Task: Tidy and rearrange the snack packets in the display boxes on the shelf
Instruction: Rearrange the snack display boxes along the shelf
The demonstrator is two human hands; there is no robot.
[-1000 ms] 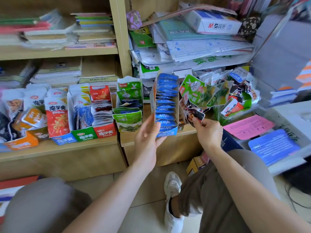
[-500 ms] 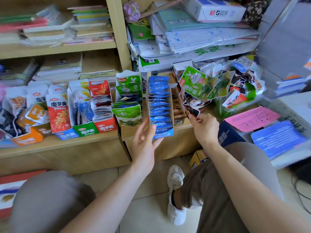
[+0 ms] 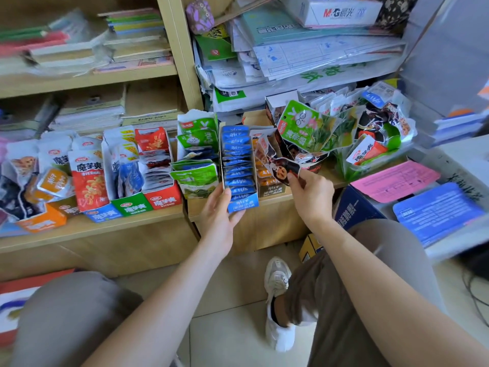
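Gripping blue box (image 3: pixel 239 165) front at shelf (image 3: pixel 270 206) edge, left hand (image 3: pixel 218 215), right hand (image 3: pixel 312 197) pinching dark packet (image 3: pixel 281 168)

Lower shelf (image 3: pixel 111 230): pale wood, in two sections split by an upright.
Left section: orange box (image 3: pixel 43 224), small blue box (image 3: pixel 104 214), green box (image 3: pixel 135 206) and red box (image 3: pixel 164 200) side by side along the front edge.
Right section: box of green packets (image 3: pixel 197 168), tall blue box (image 3: pixel 239 165) and brown box (image 3: pixel 272 189), close together.
Upper shelf (image 3: pixel 87 80): stacked books (image 3: pixel 132 41).

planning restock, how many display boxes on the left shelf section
4, in a row from left: orange box, blue box, green box, red box. Packets may hide others.
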